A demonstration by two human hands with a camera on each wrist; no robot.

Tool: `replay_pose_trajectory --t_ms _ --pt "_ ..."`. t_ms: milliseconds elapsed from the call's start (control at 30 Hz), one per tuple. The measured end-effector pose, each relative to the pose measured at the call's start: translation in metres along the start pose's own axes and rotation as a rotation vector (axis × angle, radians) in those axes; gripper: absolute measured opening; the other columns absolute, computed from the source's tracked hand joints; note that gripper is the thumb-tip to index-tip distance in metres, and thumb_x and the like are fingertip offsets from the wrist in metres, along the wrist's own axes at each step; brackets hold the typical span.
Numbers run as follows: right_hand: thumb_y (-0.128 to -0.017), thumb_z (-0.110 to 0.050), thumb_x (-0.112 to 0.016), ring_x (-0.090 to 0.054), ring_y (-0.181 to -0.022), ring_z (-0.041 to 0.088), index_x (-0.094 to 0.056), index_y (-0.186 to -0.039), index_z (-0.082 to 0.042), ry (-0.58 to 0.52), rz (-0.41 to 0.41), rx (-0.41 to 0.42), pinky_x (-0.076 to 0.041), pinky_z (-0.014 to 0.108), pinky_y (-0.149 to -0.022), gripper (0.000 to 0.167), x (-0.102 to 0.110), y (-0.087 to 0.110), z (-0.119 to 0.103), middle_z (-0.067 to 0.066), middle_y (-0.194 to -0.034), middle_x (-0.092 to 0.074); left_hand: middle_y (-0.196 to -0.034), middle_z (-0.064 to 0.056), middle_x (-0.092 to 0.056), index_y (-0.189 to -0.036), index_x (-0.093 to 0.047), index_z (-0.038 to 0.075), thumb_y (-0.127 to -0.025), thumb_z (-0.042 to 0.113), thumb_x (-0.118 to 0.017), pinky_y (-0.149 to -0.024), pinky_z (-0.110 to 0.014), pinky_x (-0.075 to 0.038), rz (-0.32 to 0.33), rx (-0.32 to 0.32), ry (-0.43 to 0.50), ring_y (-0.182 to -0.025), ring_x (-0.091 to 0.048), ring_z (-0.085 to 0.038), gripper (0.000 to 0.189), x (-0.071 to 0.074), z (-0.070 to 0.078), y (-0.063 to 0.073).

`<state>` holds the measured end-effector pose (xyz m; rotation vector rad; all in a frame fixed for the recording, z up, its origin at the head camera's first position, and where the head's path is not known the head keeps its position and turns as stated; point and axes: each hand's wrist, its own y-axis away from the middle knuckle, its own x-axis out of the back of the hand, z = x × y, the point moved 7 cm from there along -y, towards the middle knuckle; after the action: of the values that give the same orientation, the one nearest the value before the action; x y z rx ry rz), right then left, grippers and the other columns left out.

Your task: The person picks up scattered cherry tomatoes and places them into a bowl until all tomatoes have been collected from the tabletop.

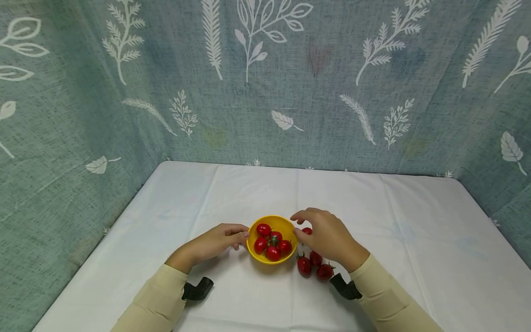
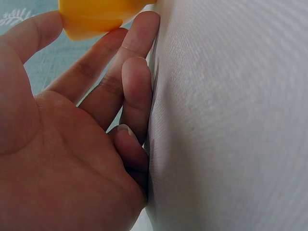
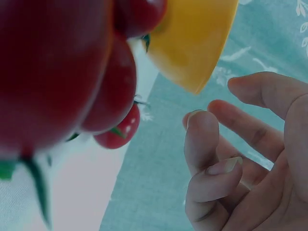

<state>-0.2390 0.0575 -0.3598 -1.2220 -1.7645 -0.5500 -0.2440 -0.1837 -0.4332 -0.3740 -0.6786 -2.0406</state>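
A yellow bowl (image 1: 272, 262) stands on the white cloth with several small red cherry tomatoes (image 1: 273, 253) inside. My left hand (image 1: 215, 242) is at the bowl's left side, its thumb and fingertips touching the outer wall. In the left wrist view, the ring and little fingers bend close to the cloth, below the yellow bowl (image 2: 91, 19). At the bowl's right rim hovers my right hand (image 1: 327, 234), fingers loosely bent and nothing between them. Loose tomatoes (image 1: 304, 266) with green stems lie under and beside it; one (image 1: 307, 230) is partly hidden by the fingers.
The table's white cloth (image 1: 232, 193) spreads around the bowl. Grey-green curtains (image 1: 290, 92) with white leaf prints hang behind it and at both sides. Black wrist devices (image 1: 198, 289) sit at both beige sleeves (image 1: 386, 295).
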Motion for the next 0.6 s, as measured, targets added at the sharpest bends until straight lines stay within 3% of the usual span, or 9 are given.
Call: replay_pose_trajectory --t_ms 367,600 --pt "-0.088 -0.014 -0.073 -0.058 -0.081 0.017 -0.072 -0.118 -0.014 0.031 -0.078 -0.065 -0.05 0.028 -0.068 0.029 -0.004 -0.006 0.021 0.002 -0.108 -0.071 -0.105 0.001 -0.07 -0.132 -0.063 0.019 -0.102 0.049 -0.049 -0.081 -0.036 -0.037 0.002 0.002 0.008 -0.098 -0.056 -0.019 0.045 -0.001 0.001 0.001" --pt "-0.087 -0.012 -0.075 -0.063 -0.09 0.022 -0.073 -0.114 -0.014 0.055 -0.114 -0.084 -0.054 0.035 -0.075 0.027 -0.007 -0.009 0.031 0.004 -0.107 -0.071 -0.104 0.003 -0.071 -0.13 -0.064 0.022 -0.101 0.052 -0.05 -0.081 -0.036 -0.037 0.012 0.016 0.007 -0.098 -0.056 -0.02 0.044 -0.001 -0.001 0.0"
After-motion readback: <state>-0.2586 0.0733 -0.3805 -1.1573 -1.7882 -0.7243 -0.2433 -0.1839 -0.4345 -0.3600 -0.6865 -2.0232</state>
